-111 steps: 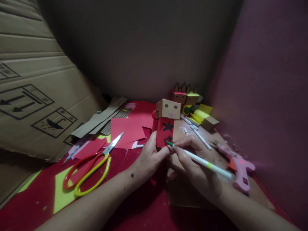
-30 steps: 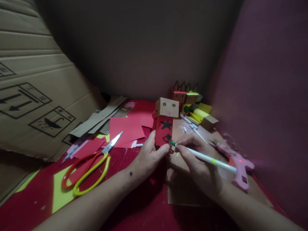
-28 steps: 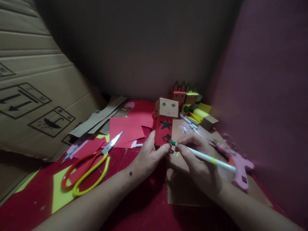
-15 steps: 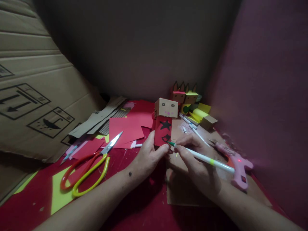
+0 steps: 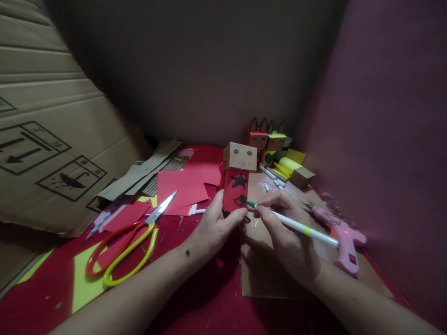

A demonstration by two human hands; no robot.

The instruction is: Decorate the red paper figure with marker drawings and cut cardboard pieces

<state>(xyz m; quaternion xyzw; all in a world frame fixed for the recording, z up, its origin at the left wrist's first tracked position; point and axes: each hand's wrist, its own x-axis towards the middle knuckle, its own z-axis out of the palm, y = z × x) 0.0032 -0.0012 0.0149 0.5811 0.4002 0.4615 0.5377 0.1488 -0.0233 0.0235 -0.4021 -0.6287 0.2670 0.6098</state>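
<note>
A small box figure (image 5: 238,179) stands at the middle: a brown cardboard head with a drawn face on a red body bearing black star shapes. My left hand (image 5: 216,225) grips the base of its red body, thumb at the front. My right hand (image 5: 279,232) pinches a white marker (image 5: 296,226) with a green tip. The tip touches the lower black shape on the body.
Red and yellow scissors (image 5: 131,242) lie at the left on red and yellow paper. A pink glue gun (image 5: 344,239) lies at the right. Other box figures (image 5: 267,139), yellow paper, loose markers (image 5: 274,179) sit behind. Cardboard sheets (image 5: 52,139) lean at the left.
The marker tip has shifted slightly up along the lower black shape on the red body. My left hand keeps its grip. The view has drifted a little.
</note>
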